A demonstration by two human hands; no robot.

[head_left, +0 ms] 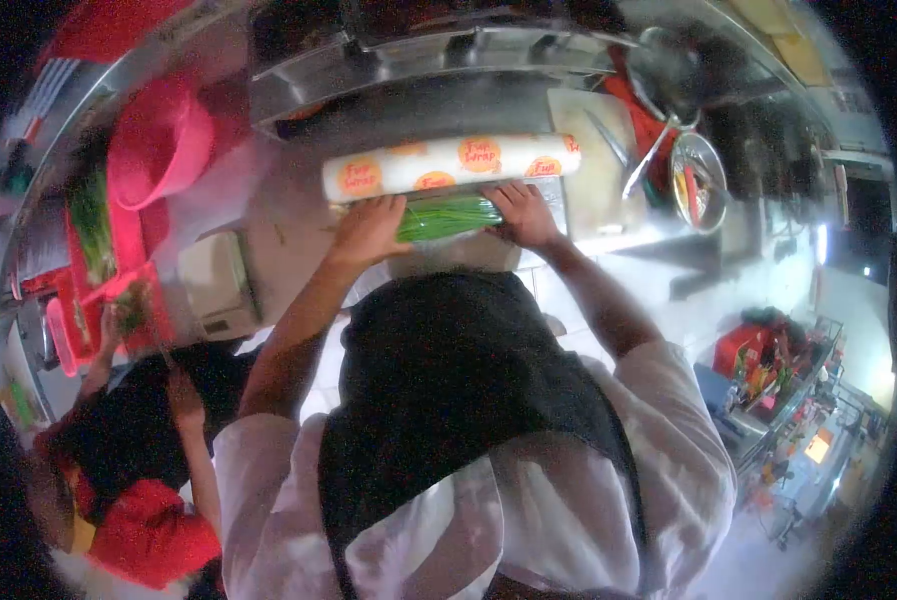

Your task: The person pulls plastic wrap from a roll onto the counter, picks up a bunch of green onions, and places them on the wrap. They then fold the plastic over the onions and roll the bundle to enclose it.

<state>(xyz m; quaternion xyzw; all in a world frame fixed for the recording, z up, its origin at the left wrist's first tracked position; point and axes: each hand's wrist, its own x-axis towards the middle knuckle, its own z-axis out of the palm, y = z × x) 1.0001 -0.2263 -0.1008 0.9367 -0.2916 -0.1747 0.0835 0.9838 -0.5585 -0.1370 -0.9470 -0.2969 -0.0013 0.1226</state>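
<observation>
A bundle of long green stalks [449, 217] lies at the front edge of the counter under clear plastic film. Just behind it is a large white roll [419, 165] with orange "Fun Wrap" prints. My left hand [371, 230] rests at the bundle's left end, its fingers pointing to the roll and the thumb apart. At the right end my right hand [522, 212] lies on the film with its fingers spread. Both hands touch the wrapped bundle from above.
Right of the roll, a white cutting board [591, 180] bears a knife [609, 138]. Further right is a metal bowl [700, 180] with utensils. At left are a pink basin [161, 145], a pale container [216, 285], and a co-worker in a red cap [154, 535] cutting greens on a red board.
</observation>
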